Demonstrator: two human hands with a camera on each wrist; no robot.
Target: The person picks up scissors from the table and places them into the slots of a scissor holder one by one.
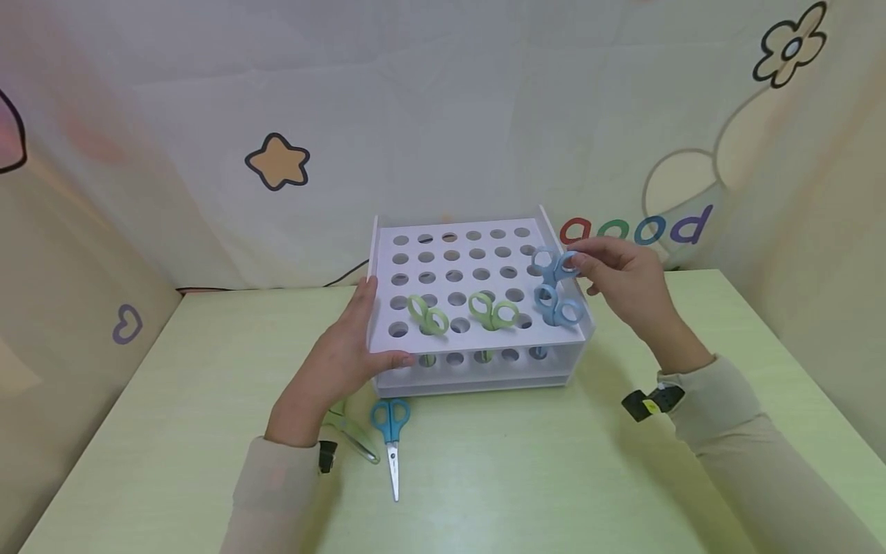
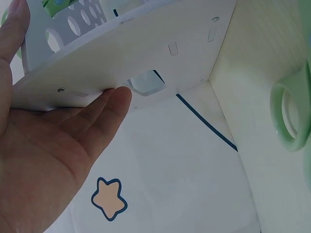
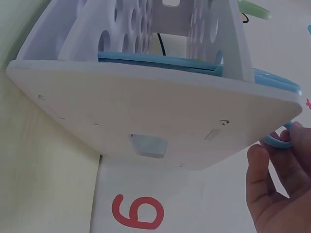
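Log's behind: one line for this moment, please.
right grip: pinching blue scissors at rack; left grip: on rack's left side; racked: two green pairs, another blue; table: green pair, blue pair

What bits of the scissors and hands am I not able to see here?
Head view: part of the loose green scissors, behind the left hand.
Head view: lower part of the blue scissors the right hand pinches, hidden by the rack.
Left wrist view: a green handle, cut off by the right edge.
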